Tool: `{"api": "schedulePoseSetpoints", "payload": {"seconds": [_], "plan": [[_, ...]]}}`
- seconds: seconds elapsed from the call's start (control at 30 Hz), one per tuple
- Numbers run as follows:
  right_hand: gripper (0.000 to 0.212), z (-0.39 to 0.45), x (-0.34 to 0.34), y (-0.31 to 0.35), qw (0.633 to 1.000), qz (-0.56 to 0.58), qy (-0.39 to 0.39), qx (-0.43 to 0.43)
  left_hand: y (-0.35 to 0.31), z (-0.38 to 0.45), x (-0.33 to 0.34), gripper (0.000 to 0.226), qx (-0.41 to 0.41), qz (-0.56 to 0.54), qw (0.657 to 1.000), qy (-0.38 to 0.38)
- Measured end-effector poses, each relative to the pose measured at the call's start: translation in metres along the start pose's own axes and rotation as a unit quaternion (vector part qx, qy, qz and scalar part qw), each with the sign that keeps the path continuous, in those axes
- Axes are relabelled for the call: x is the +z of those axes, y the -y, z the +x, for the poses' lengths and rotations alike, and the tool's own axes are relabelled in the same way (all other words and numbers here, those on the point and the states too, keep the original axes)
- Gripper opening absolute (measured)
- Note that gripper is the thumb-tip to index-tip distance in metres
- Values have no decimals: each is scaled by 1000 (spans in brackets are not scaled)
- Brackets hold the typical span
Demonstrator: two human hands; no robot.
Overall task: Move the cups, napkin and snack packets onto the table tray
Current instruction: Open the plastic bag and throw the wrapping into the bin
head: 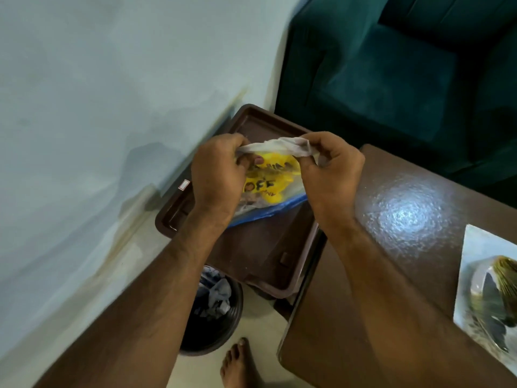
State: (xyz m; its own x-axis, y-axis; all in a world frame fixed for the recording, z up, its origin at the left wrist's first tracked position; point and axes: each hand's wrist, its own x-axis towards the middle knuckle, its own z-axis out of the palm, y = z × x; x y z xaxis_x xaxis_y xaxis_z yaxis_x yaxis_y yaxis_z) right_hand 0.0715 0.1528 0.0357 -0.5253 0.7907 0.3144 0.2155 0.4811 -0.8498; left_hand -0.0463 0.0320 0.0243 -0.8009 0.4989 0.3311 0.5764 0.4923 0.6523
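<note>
1. Head view: left hand (216, 175) and right hand (331, 175) each pinch closed on an end of a white napkin (279, 147), stretched between them.
2. Napkin hangs above a yellow snack packet (272, 183) lying in the brown tray (260, 247), left of the table (391, 191).

A home living room, by the look of it: a dark teal velvet sofa (405, 79) stands against a pale painted wall (98, 79), beside a glossy brown wooden worktop (391, 219). A bare foot (237, 365) rests on the cream tiled floor (260, 309) near a dark round wastebasket (215, 312) filled with crumpled paper.
</note>
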Motion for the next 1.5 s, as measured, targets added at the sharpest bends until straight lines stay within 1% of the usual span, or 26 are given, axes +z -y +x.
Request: {"api": "schedulePoseSetpoints", "payload": {"seconds": [0.13,0.2,0.23,0.27,0.3,0.37,0.4,0.43,0.47,0.5,0.53,0.57,0.6,0.67,0.73,0.8,0.87,0.97,1.03,1.17,1.23,1.4,1.5], "plan": [[13,4,-3,5,999,21,-34,-6,-10,9,-4,8,23,-29,999,-6],[10,5,-4,8,998,24,-56,-25,-13,12,-6,7,28,-48,998,-7],[9,6,-4,9,998,28,-53,-29,-15,14,-6,6,33,-52,998,-8],[11,7,-3,9,999,31,-36,-18,-17,15,-7,5,40,-51,998,-8],[19,8,-4,9,999,34,-8,6,-20,16,-8,6,47,-49,998,-7],[45,9,-7,3,995,56,64,54,-26,18,-10,13,54,-47,997,-7],[54,9,-9,-1,991,67,91,66,-29,18,-12,15,58,-48,997,-9],[56,9,-10,-4,989,70,106,70,-32,19,-13,14,63,-53,997,-13],[49,7,-10,-7,990,67,106,70,-34,20,-15,12,69,-64,995,-16],[37,6,-10,-9,991,68,91,68,-35,22,-17,11,75,-75,994,-19],[24,4,-8,-9,993,76,69,62,-35,24,-18,16,78,-82,993,-21],[14,3,-7,-9,994,89,47,50,-32,24,-18,27,74,-85,993,-19],[9,4,-6,-8,994,102,30,40,-28,24,-18,41,66,-86,994,-15],[10,8,-5,-8,991,132,5,39,-15,20,-17,71,39,-87,995,-15],[9,13,-7,-9,987,154,-3,49,-2,13,-15,93,11,-105,994,-21],[9,16,-8,-11,985,165,-3,57,7,7,-12,106,-19,-146,989,-8],[12,17,-11,-12,980,186,-11,65,14,6,-9,111,-65,-186,980,11],[12,19,-17,-16,973,216,-25,75,24,11,-5,107,-127,-205,970,34],[12,21,-21,-17,969,229,-32,85,28,15,-2,101,-145,-213,965,43],[11,21,-25,-16,960,260,-11,106,29,24,4,95,-153,-235,958,57],[16,22,-26,-14,954,278,3,111,26,28,8,93,-156,-255,952,66],[12,29,-28,-11,947,298,20,119,15,38,20,85,-180,-337,921,72],[11,33,-31,-11,942,312,31,123,10,45,25,80,-164,-367,913,75]]}}
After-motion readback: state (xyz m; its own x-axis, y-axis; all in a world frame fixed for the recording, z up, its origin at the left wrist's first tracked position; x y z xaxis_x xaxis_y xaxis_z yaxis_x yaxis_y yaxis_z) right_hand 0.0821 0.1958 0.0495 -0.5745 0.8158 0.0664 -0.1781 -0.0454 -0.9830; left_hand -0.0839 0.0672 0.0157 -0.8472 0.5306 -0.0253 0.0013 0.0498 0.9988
